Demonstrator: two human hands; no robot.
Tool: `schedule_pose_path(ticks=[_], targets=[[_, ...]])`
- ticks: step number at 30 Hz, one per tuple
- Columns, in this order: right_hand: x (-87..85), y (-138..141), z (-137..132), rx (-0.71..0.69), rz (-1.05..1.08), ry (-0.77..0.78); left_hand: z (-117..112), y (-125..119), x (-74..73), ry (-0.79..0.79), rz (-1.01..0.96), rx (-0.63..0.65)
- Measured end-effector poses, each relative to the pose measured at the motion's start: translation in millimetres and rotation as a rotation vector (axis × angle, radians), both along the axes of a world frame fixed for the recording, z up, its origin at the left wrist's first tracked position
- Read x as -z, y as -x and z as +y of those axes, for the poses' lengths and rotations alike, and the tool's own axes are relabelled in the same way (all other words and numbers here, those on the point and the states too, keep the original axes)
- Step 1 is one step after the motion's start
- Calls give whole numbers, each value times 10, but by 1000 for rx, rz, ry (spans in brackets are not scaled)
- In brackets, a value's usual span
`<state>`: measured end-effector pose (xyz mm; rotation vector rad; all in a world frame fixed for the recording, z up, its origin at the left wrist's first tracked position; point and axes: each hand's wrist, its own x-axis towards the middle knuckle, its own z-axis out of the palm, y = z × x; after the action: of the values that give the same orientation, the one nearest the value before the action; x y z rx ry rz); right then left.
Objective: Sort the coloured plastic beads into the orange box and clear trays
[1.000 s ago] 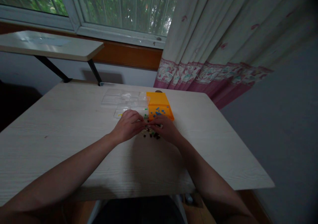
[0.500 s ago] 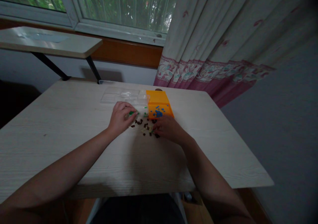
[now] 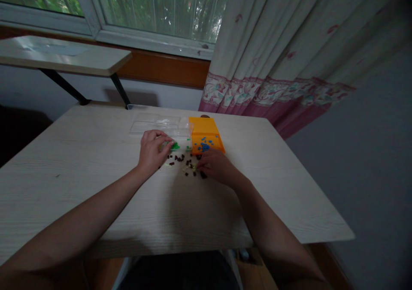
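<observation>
My left grip (image 3: 153, 149) is at small green plastic pieces (image 3: 175, 146), my right grip (image 3: 219, 164) beside small dark-brown pieces (image 3: 179, 158) on the pale wooden tabletop (image 3: 96, 165); whether either pinches anything, I cannot tell.

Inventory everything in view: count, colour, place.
Orange box: 1, orange, on table
Blue pieces: many, blue, in orange box
Clear tray: at least 1, colourless, beside orange box
Green pieces: several, green, near left hand
Brown pieces: many, brown, on table
Cream pieces: several, cream, near right hand
Table: 1, pale, below
Shelf: 1, pale, back left
Window: 1, white, back
Curtain: 1, white/pink, right
Carton: 1, brown, below table
Left hand: 1, bare, at green pieces
Right hand: 1, bare, at cream pieces
</observation>
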<state>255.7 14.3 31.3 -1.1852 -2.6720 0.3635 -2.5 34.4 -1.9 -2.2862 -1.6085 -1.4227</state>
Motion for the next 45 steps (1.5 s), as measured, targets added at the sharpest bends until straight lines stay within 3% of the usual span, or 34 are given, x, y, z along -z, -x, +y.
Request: schedule_pose_path(ticks=[9, 17, 21, 29, 45], targets=[[18, -21, 54, 26, 202, 39, -29, 6, -12, -15, 41, 11], [59, -2, 101, 144, 426, 155, -181, -140, -59, -62, 251, 392], [78, 45, 64, 171, 533, 228, -247, -210, -65, -67, 320, 467], [101, 124, 10, 196, 609, 459, -231, -208, -55, -178, 293, 443], [-8, 133, -45, 105, 600, 447, -226, -174, -116, -89, 300, 340]])
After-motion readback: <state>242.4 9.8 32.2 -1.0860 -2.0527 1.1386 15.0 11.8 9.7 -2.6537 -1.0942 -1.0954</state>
